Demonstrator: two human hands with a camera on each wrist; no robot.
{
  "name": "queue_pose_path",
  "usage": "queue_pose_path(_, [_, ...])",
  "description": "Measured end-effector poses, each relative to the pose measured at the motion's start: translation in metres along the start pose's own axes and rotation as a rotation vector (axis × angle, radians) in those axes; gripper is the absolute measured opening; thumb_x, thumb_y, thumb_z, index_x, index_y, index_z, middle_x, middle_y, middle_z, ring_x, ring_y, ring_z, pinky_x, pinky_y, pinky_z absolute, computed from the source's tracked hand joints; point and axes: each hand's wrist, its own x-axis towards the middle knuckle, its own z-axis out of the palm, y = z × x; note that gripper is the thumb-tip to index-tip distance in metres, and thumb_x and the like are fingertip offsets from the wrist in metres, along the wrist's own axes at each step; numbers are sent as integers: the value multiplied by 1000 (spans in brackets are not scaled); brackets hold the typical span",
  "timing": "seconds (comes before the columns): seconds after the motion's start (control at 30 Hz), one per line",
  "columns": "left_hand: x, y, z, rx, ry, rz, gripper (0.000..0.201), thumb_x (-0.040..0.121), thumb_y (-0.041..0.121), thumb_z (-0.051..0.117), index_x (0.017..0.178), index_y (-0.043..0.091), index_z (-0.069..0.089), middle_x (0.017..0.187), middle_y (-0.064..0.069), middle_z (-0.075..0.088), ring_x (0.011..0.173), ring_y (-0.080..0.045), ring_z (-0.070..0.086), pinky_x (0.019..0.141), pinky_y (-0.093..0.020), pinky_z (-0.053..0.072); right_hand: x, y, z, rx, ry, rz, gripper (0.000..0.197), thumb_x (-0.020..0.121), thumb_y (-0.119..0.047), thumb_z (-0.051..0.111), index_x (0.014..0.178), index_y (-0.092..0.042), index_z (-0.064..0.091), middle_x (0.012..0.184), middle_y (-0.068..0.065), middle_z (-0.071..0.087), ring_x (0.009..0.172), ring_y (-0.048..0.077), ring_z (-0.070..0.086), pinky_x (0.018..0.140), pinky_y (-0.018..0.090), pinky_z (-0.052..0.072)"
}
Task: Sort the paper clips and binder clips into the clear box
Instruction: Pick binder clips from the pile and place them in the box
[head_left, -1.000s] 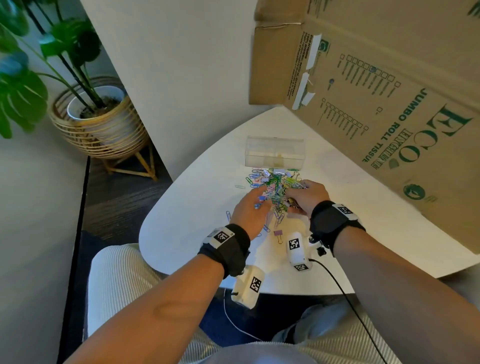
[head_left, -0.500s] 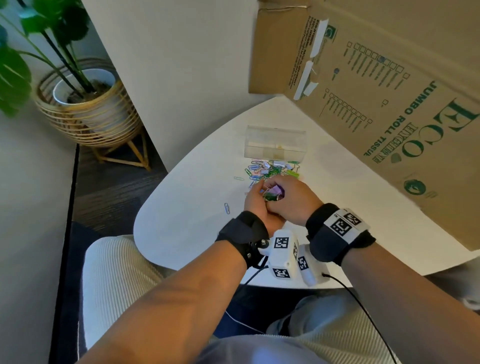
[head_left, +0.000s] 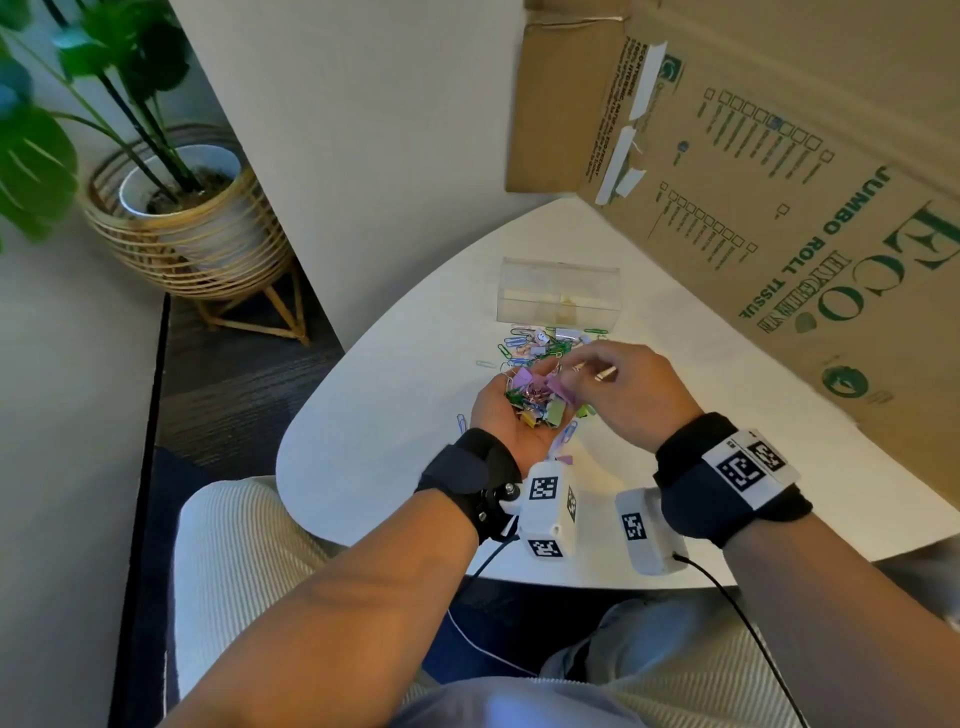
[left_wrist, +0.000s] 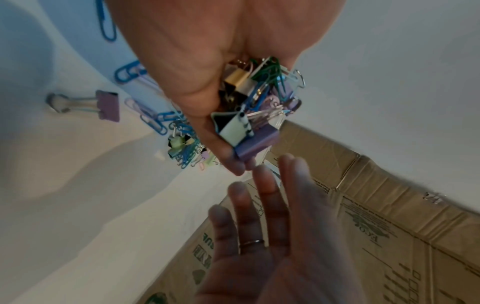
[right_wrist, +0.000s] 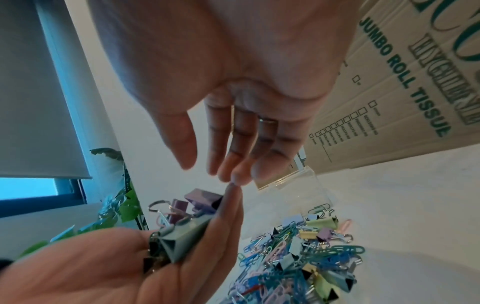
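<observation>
Two hands meet above the white table (head_left: 363, 447). Palm up, the left hand (head_left: 501, 415) cups a heap of clips (left_wrist: 255, 107), fingers curled around them. Just beside it, the right hand (head_left: 628, 389) hovers with straight, relaxed fingers, empty. More clips (right_wrist: 298, 259) lie on the table before the clear box (head_left: 558, 293).

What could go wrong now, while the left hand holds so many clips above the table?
1. The left hand cups a loose handful of clips with no firm grip; a purple binder clip sits at the fingertips and may slide off.
2. Paper clips and binder clips are tangled together there, so pulling one out with the right hand may drag others along.
3. The clear box stands beyond the pile on the table; carrying the handful over may spill clips.
</observation>
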Motion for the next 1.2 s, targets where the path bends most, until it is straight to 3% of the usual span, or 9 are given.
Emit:
queue_pose_path(0.13, [1,-3,-9,43,-9,-4,41,96,24,32,113,4,63,102,-24,69,92,-36,67,96,-47,45,-2,9,14,-167,-106,-25,16,84,-14,69,82,-30,67,84,-6,61,75,8,54,59,6,36])
queue_pose_path(0.23, [0,-4,-7,21,-17,3,39,97,24,33,107,3,65,93,-24,71,89,-37,66,97,-48,43,3,13,22,-304,-59,-12,7,86,-19,66,87,-14,72,89,-1,55,75,13,49,58,17,31])
queue_pose_path(0.3, [0,-3,-6,0,-11,-4,39,96,24,35,111,2,64,97,-25,70,95,-38,63,95,-50,45,4,14,24,-252,-20,-7,10,87,-17,65,87,-10,73,81,-12,50,70,6,47,58,11,33])
queue_pose_path(0.43, [3,0,-10,-32,-26,-4,41,96,21,32,117,0,60,94,-24,70,78,-35,70,68,-43,60,3,15,16,-37,112,15,12,91,-26,64,83,-31,71,80,-14,63,78,-2,56,67,8,37])
queue_pose_path(0.53, [8,1,-14,-94,12,-4,36,96,19,36,102,-2,64,90,-24,69,76,-35,68,72,-46,57,10,20,8,105,206,63,12,91,-33,65,93,-27,75,82,-13,70,79,2,65,76,14,47])
queue_pose_path(0.7, [10,3,-8,-101,17,-33,38,97,22,36,106,-5,62,99,-24,65,90,-35,62,69,-46,58,20,28,6,249,230,127,17,88,-24,69,104,-19,74,76,-4,71,56,5,62,66,25,56])
queue_pose_path(0.9, [13,7,1,-99,32,-48,44,99,27,35,96,-3,67,95,-23,67,88,-33,63,67,-44,58,24,34,10,406,230,153,29,87,-13,68,115,-17,70,94,2,74,73,15,70,79,41,60])
queue_pose_path(1.0, [12,6,-1,-131,11,-70,54,99,27,37,76,-5,73,89,-22,69,80,-34,67,65,-45,58,24,31,7,476,219,152,29,89,-9,66,117,-14,69,91,4,75,69,15,70,77,38,61])
queue_pose_path(1.2, [9,8,-3,-129,6,-63,47,95,21,41,75,-7,72,81,-18,65,79,-31,63,72,-47,57,27,25,-1,605,265,159,22,84,-10,74,98,-26,69,77,5,75,63,20,66,69,33,60])
